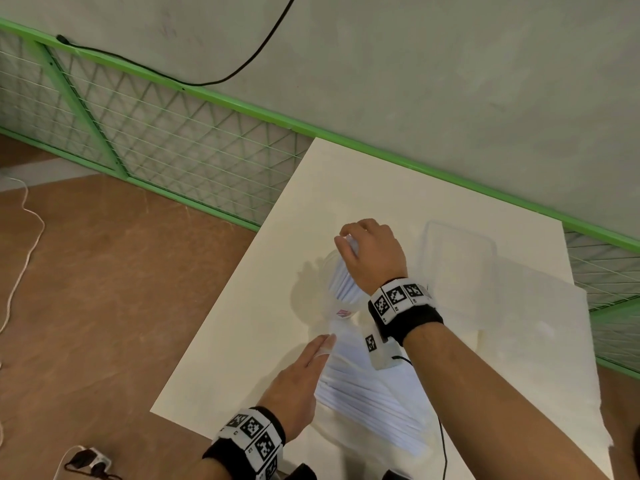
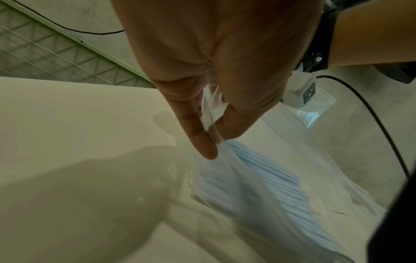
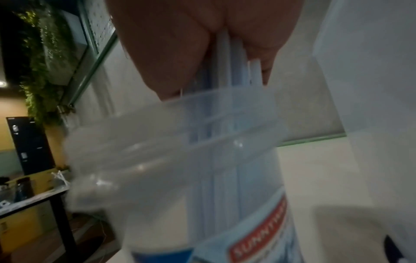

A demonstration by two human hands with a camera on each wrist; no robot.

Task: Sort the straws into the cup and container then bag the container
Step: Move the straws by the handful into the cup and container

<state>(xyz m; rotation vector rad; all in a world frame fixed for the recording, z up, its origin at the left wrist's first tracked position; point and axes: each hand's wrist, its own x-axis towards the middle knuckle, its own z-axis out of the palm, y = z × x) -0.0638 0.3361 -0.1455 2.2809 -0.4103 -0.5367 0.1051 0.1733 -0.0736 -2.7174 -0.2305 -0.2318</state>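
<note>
A white table (image 1: 242, 341) fills the head view. On it, at 3 o'clock from the hands, sits a clear container (image 1: 460, 268), partly over a flat clear bag (image 1: 540, 341). At 6 o'clock lies a plastic packet (image 2: 258, 186) of white straws (image 1: 374, 403); the left hand (image 1: 294, 386) pinches its open edge between thumb and fingers. At centre stands a clear cup (image 1: 337, 289) with a red label. The right hand (image 1: 374, 254), fingers curled, grips a bunch of straws (image 3: 227, 74) whose lower ends are inside the cup.
</note>
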